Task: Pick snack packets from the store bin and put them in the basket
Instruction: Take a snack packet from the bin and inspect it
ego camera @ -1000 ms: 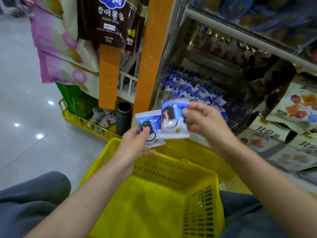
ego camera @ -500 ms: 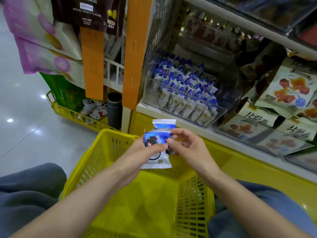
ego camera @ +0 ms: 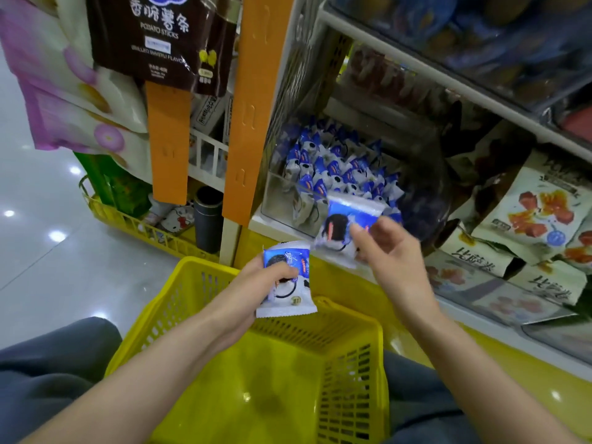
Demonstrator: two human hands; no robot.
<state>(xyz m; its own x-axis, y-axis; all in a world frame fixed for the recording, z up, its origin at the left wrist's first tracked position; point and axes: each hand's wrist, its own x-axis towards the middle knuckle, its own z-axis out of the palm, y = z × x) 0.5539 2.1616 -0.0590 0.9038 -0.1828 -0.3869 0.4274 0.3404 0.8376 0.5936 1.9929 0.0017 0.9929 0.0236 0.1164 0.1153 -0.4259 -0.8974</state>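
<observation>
A yellow plastic basket [ego camera: 352,373] sits between my knees, with nothing visible inside it. My left hand [ego camera: 246,293] grips a blue-and-white snack packet [ego camera: 288,304] above the basket's far rim. My right hand [ego camera: 390,254] is higher and to the right, pinching a second, blurred blue-and-white packet [ego camera: 339,224] just in front of the clear store bin [ego camera: 280,197]. The bin holds several more of the same packets [ego camera: 336,165].
Orange hanging strips [ego camera: 253,107] and bags of potato sticks [ego camera: 160,36] hang to the left of the bin. Cream snack bags [ego camera: 538,213] lie in bins to the right. A shelf edge [ego camera: 432,75] runs above. A low yellow rack [ego camera: 128,219] and a black tumbler [ego camera: 208,219] stand on the shiny floor.
Half a second ago both hands met over the basket with the packets together. Now they are apart: my right hand has risen to the right with one packet, near the bin.
</observation>
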